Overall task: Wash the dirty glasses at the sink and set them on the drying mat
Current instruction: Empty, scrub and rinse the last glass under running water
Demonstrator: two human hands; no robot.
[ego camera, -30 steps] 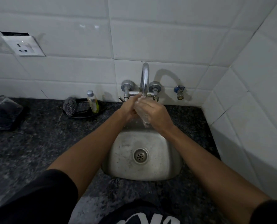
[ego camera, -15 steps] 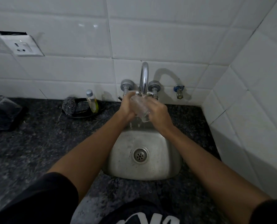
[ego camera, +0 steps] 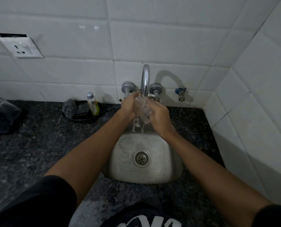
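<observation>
A clear drinking glass (ego camera: 142,108) is held tilted under the chrome tap spout (ego camera: 145,79), above the back of the small steel sink (ego camera: 120,161). My left hand (ego camera: 128,107) curls round its left side. My right hand (ego camera: 159,115) grips its right side and lower end. Water runs off the glass and falls into the basin. Most of the glass is hidden by my fingers. At the far left edge a dark drying mat (ego camera: 3,118) holds another clear glass (ego camera: 0,104), only partly in view.
A black dish (ego camera: 80,117) left of the tap holds a steel scrubber (ego camera: 68,108) and a small bottle of yellow liquid (ego camera: 92,104). Dark speckled stone counter (ego camera: 38,145) surrounds the sink. White tiled walls stand behind and at the right. A socket (ego camera: 21,47) sits on the left wall.
Both hands have shifted around the glass under the spout, turning it. Water now streams off the glass into the basin. The view has tilted slightly.
</observation>
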